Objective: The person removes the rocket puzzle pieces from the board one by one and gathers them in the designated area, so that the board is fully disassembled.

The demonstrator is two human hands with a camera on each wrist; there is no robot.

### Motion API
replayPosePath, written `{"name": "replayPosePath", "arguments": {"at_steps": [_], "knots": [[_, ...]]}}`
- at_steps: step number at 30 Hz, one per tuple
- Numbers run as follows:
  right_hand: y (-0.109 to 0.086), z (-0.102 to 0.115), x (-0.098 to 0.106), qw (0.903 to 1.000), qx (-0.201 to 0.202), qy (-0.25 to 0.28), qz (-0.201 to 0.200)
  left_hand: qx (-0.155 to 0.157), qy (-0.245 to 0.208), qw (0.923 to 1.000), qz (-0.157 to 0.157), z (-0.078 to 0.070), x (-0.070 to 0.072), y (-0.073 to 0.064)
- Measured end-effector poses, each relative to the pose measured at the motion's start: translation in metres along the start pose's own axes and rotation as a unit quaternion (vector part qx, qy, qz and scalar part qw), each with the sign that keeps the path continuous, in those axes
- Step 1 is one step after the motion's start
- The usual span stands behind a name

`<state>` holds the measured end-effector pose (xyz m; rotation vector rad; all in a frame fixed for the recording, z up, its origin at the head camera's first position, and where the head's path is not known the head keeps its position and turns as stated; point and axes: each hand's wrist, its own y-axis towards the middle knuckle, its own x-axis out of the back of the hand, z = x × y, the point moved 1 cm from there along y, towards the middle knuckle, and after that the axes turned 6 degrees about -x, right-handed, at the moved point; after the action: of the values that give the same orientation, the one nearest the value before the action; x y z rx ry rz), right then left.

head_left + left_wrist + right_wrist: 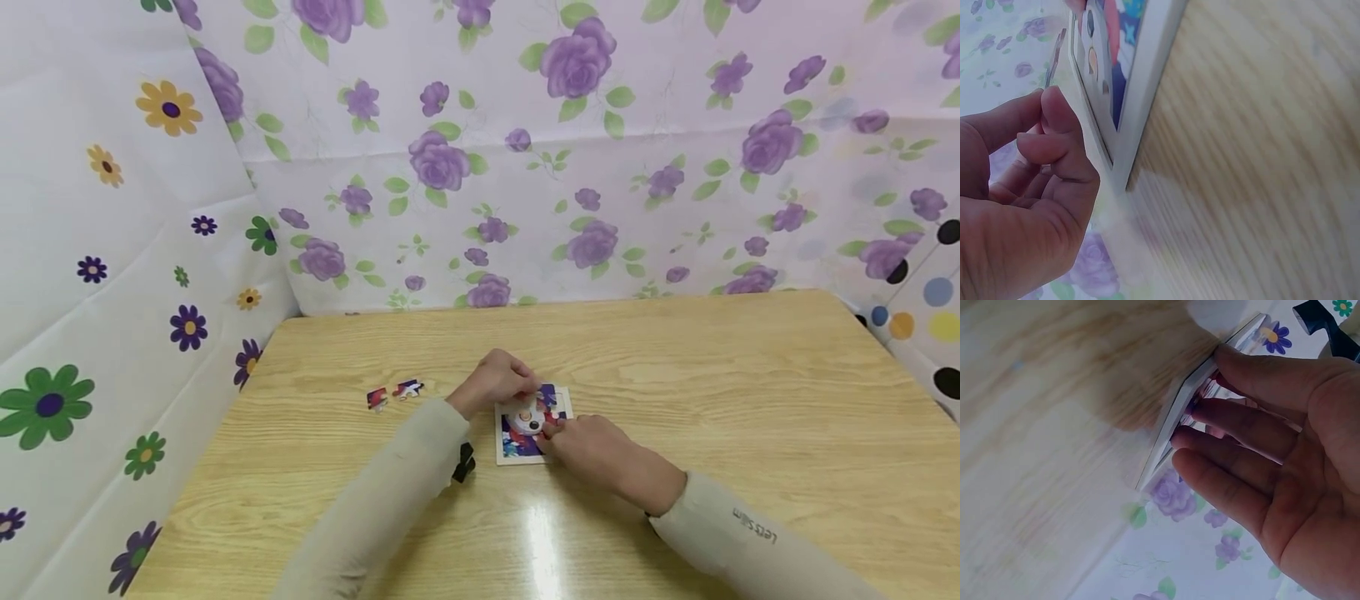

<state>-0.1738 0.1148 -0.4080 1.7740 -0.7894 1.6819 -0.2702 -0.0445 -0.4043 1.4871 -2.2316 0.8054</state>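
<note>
A small jigsaw puzzle in a white-rimmed tray [510,459] lies on the table, partly filled with a picture in purple, red and white. My left hand [497,382] is over its far left corner. Between thumb and index finger it pinches a thin puzzle piece [1055,59], seen edge-on in the left wrist view. At the tray's right side, my right hand [596,450] rests its fingertips on the picture and rim, the fingers [1225,475] loosely extended. Parts of the picture are hidden under both hands.
Two loose puzzle pieces [377,399] [408,389] lie on the wooden table [712,375] left of the tray. A black strap-like object [464,462] shows beside the left forearm. Flowered cloths [495,167] hang behind the table and at its left.
</note>
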Motion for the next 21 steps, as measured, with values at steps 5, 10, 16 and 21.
{"name": "replayPosePath", "arguments": {"at_steps": [5,10,16,21], "knots": [[0.001,0.001,-0.001,0.9999,0.007,-0.001,-0.010,-0.009,-0.005,0.9999,-0.006,0.005,0.004,-0.003],[0.001,0.001,-0.002,0.9999,0.008,0.000,-0.014,-0.022,-0.009,0.9997,-0.004,0.012,0.009,-0.005],[0.003,0.002,-0.004,0.9999,0.002,0.007,-0.014,-0.027,-0.031,0.9992,0.003,0.021,0.020,-0.010],[0.004,0.001,-0.005,0.9999,-0.002,0.006,-0.009,-0.033,-0.029,0.9991,-0.001,0.028,0.031,-0.013]]}}
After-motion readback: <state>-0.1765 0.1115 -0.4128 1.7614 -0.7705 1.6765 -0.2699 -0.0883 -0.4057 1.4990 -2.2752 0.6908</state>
